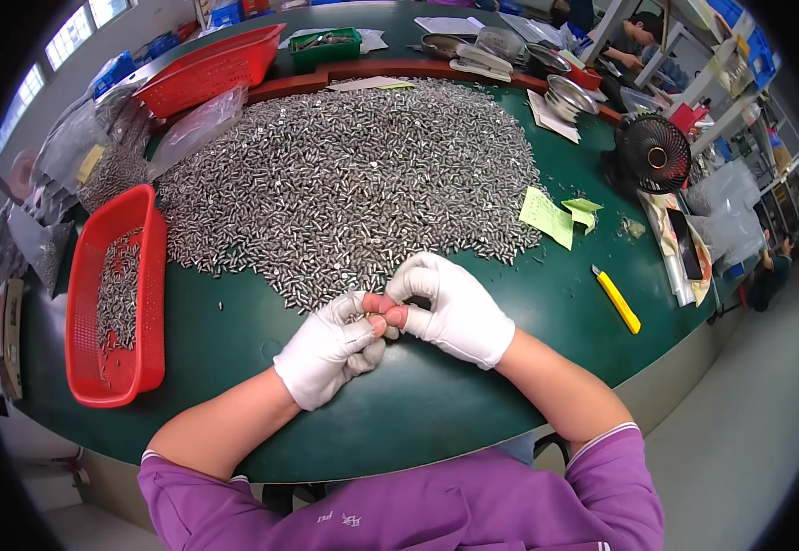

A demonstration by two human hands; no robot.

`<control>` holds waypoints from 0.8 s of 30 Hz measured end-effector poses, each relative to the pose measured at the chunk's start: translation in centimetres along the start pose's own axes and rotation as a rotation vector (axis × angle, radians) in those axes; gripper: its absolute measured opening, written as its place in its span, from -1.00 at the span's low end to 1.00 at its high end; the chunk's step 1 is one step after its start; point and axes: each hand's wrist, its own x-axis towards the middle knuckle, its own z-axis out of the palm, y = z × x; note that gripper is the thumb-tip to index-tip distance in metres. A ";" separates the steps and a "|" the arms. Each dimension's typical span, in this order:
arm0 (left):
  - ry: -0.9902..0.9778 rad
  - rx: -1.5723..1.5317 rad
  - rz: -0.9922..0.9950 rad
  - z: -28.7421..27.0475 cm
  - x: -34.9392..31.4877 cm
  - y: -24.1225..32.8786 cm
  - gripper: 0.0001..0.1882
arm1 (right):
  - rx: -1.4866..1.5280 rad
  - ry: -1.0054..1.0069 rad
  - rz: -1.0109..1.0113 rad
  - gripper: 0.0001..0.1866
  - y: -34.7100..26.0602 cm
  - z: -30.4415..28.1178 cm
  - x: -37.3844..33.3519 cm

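Observation:
A wide heap of small silvery metal pins (353,174) spreads over the green table. At its near edge my two hands meet, both in white gloves with bare fingertips at the thumb and forefinger. The fingers of my left hand (330,349) are closed in a pinch, thumb against forefinger. My right hand (454,312) pinches too, its fingertips touching those of the left. Whatever lies between the fingertips is too small and covered to make out. To the left stands a red plastic basket (153,303) with a layer of the same metal pieces inside.
A yellow cutter knife (617,300) and green paper notes (546,218) lie at the right. Beyond them stand a black fan (653,153) and a phone (683,245). Filled plastic bags (115,156), a larger red basket (216,69) and a green tray (326,50) are farther back.

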 end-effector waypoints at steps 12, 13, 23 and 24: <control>0.080 0.063 -0.058 0.3 -0.5 0.7 -0.72 | -0.600 0.233 -0.120 -0.90 2.3 -1.2 0.8; 0.063 0.082 -0.049 0.4 -0.5 0.8 -0.69 | -0.600 0.234 -0.120 -0.90 2.3 -1.1 0.9; 0.076 0.069 -0.056 0.3 -0.5 0.7 -0.72 | -0.746 0.138 -0.040 -0.87 1.6 -0.5 1.0; 0.095 0.062 -0.057 0.6 -0.5 0.7 -0.73 | -0.772 0.131 -0.018 -0.87 1.8 -0.4 1.1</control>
